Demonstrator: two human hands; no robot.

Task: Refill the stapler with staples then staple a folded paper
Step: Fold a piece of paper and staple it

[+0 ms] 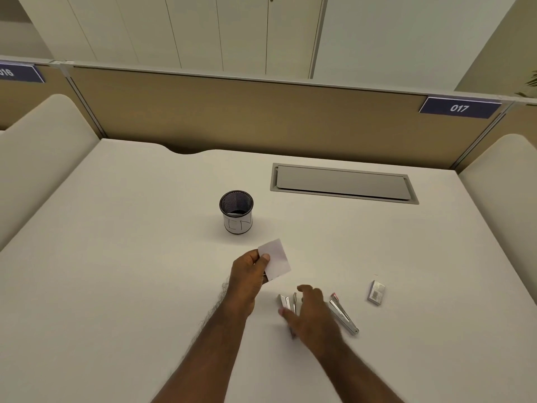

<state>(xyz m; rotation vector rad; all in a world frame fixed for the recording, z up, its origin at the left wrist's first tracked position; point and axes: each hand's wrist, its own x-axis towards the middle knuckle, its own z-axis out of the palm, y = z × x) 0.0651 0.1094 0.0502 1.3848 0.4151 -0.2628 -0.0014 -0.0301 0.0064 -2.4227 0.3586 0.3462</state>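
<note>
My left hand (247, 274) pinches a small folded white paper (277, 258) by its left edge, lifted just above the white desk (116, 257). My right hand (309, 312) hovers with spread fingers over a silver stapler (287, 303) that lies on the desk; part of the stapler is hidden under the hand. To the right of that hand lies a long silver metal piece with a red tip (343, 315), flat on the desk. A small box of staples (377, 292) rests further right.
A black mesh pen cup (236, 212) with a white paper label stands behind the paper. A grey cable hatch (343, 183) is set in the desk at the back right. Beige partition panels surround the desk.
</note>
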